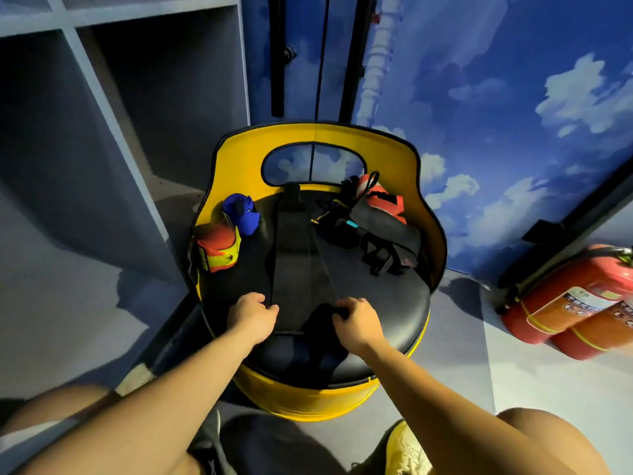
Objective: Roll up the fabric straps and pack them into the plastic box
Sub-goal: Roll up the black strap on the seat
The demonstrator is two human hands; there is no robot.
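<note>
**Two hands work a black strap on a round yellow seat**

Head camera, looking down: a person sits facing a yellow barrel-shaped seat (pixel 424 200) with a black cushioned top and a curved yellow backrest that has an oval cut-out. Both bare forearms reach forward from the bottom of the picture.

A wide black fabric strap (pixel 294 255) lies flat along the middle of the cushion, running from the backrest toward the person. The left hand (pixel 255 317) grips the strap's near left edge, fingers curled over it. The right hand (pixel 356 322) has its fingers curled round the dark, bunched near end of the strap, just right of centre. The two hands are near each other, with the strap between them.

At the left rim of the cushion sit two rolled straps: a blue roll (pixel 241 214) toward the back and a red and yellow roll (pixel 215 248) just in front of it, touching or nearly so. At the back right lies a loose tangle of black straps (pixel 376 241) with a red strap (pixel 383 202) partly under it.

Grey open shelves (pixel 102 97) stand to the left. A wall painted with blue sky and clouds (pixel 513 97) is behind and to the right. Two red fire extinguishers (pixel 575 303) lie on the floor at the right.
</note>
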